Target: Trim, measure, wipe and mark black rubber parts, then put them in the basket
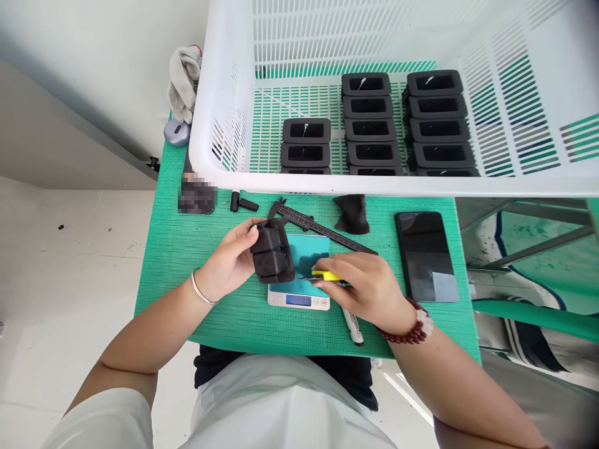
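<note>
My left hand grips a black moulded plastic part and holds it upright over the left edge of a small digital scale with a shiny blue-green platform. My right hand is closed around a small yellow-handled tool, whose tip points at the lower side of the black part. A black-and-white marker pen lies under my right wrist on the green table mat.
A large white slotted crate at the back holds rows of stacked black parts. On the mat lie a caliper, a black scrap, a small black clip and a dark phone. Grey gloves lie far left.
</note>
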{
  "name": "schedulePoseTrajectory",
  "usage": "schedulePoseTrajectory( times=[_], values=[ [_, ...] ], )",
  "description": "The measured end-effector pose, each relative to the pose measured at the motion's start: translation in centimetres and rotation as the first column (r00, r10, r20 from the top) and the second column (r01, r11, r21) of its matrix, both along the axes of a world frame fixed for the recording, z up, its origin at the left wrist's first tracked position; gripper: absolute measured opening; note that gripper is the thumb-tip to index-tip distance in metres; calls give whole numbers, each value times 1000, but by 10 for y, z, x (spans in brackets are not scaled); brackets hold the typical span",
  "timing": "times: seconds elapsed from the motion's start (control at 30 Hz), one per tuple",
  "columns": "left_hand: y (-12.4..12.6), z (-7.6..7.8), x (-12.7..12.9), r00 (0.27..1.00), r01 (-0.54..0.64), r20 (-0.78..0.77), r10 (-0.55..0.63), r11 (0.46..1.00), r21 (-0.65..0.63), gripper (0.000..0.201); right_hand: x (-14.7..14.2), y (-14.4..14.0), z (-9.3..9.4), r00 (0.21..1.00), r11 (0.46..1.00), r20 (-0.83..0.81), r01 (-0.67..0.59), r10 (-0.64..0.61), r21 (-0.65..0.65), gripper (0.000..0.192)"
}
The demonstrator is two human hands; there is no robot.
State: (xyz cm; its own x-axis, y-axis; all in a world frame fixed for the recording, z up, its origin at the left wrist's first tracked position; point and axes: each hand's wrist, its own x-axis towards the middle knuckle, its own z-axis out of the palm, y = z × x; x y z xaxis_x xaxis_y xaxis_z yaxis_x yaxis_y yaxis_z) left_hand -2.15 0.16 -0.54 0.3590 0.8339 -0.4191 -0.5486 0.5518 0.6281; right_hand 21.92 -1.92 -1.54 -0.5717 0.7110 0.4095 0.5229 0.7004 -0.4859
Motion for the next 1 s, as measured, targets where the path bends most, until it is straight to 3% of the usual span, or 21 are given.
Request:
schedulePoseTrajectory(
  times=[0.1, 0.3, 0.5, 0.6, 0.73, 0.8, 0.9, 1.0],
  values=[
    [1, 1, -1, 1000, 27, 7, -27, 1000, 13, 39, -2, 0, -1, 999, 1000, 35, -21, 20, 7, 18],
    [-1, 0, 1, 995, 93, 36, -94, 995, 42, 35, 2, 1, 0, 995, 994, 20, 99, -100, 44, 13],
    [-1, -3, 1, 994, 111, 22, -111, 994, 5, 34, 0, -1, 0, 1000, 1000, 26, 10, -11, 23, 18],
    [-2, -2, 0, 983, 182, 23, -182, 983, 2, 42, 3, 2, -1, 992, 992, 50, 118, -120, 44, 14],
    [-3, -2, 1, 970, 238, 48, -238, 971, 9, 43, 9, 6, -2, 946, 942, 29, 319, -324, 107, 11],
    [-2, -3, 1, 982, 187, 32, -187, 982, 4, 41, 9, 6, -1, 967, 964, 0, 254, -255, 78, 12],
    [0, -4, 0, 995, 95, -13, -95, 995, -23, 41, 5, 3, 0, 999, 999, -9, 34, -34, 22, 17],
    [-2, -2, -1, 986, 164, 3, -164, 986, -14, 46, 4, 3, -1, 999, 998, 19, 50, -50, 31, 18]
  ],
)
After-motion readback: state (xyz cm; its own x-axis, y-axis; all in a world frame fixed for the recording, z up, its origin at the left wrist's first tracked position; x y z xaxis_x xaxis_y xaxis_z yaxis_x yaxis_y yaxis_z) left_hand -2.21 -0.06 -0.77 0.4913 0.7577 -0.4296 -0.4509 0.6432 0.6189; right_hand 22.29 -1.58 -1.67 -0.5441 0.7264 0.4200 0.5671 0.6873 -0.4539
